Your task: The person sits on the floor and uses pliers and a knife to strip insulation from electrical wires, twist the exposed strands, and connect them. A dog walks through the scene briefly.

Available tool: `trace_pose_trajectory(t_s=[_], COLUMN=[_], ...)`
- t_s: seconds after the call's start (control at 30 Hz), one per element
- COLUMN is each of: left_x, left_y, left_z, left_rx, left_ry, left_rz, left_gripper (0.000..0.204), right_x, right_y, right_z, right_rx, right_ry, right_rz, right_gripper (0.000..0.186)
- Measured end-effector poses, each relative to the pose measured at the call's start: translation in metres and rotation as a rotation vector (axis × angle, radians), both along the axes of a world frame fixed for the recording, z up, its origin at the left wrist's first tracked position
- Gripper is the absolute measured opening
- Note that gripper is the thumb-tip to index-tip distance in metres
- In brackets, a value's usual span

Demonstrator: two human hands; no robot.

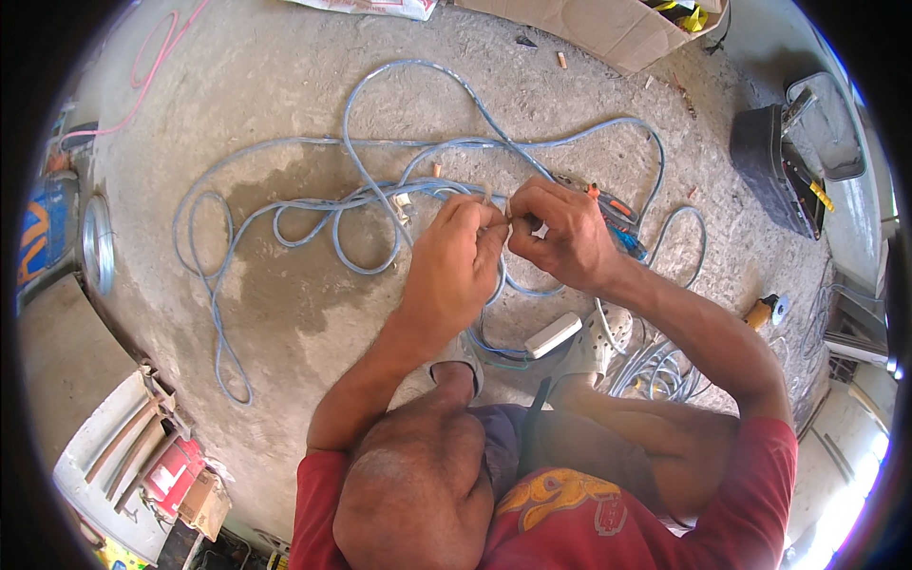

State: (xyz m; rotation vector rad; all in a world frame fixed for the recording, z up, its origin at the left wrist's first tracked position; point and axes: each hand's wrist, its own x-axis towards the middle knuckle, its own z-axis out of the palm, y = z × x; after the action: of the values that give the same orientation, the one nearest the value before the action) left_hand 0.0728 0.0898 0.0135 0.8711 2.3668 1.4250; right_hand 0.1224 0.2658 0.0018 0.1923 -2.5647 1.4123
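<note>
Above the concrete floor, my left hand [451, 252] and my right hand [562, 233] meet fingertip to fingertip. Both are closed in a pinch on something small, mostly hidden by the fingers; a short pale piece [488, 190] sticks up beside the left fingers. Under and around them a long blue-grey cable [415, 64] lies in loose loops. Just beyond my right hand rest a tool with orange and black grips [616, 203] and a blue-handled tool [629, 244]. A white oblong block [553, 335] with thin wires lies between my feet.
A coiled grey cable [655, 372] sits by my right foot, with a yellow power tool [763, 312] further right. An open black toolbox [755, 157] stands at the far right. A cardboard box [608, 30] is at the back. Coiled metal wire [98, 245] lies at left.
</note>
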Motion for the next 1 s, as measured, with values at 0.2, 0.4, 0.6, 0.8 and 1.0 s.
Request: trace_pose_trajectory(t_s=[0.2, 0.4, 0.6, 0.8, 1.0], left_x=[-0.006, -0.01, -0.008, -0.004, -0.004], left_y=[-0.009, -0.012, -0.015, -0.009, -0.005], left_z=[0.017, 0.008, 0.003, 0.008, 0.012], left_rx=[-0.1, -0.035, -0.03, -0.155, -0.128], left_ry=[-0.645, -0.605, -0.402, -0.491, -0.553], left_rz=[-0.041, 0.027, -0.031, -0.124, -0.181], left_gripper=[0.02, 0.022, 0.022, 0.024, 0.025], right_x=[-0.01, -0.02, -0.002, 0.002, -0.002], right_y=[0.022, 0.02, 0.014, 0.021, 0.028], right_z=[-0.01, 0.005, 0.0, 0.005, 0.002], right_rx=[0.21, 0.106, 0.014, 0.43, 0.444], right_ry=[0.256, 0.005, -0.064, 0.135, 0.27], right_rz=[0.216, 0.27, 0.222, 0.334, 0.262], right_gripper=[0.021, 0.019, 0.018, 0.022, 0.023])
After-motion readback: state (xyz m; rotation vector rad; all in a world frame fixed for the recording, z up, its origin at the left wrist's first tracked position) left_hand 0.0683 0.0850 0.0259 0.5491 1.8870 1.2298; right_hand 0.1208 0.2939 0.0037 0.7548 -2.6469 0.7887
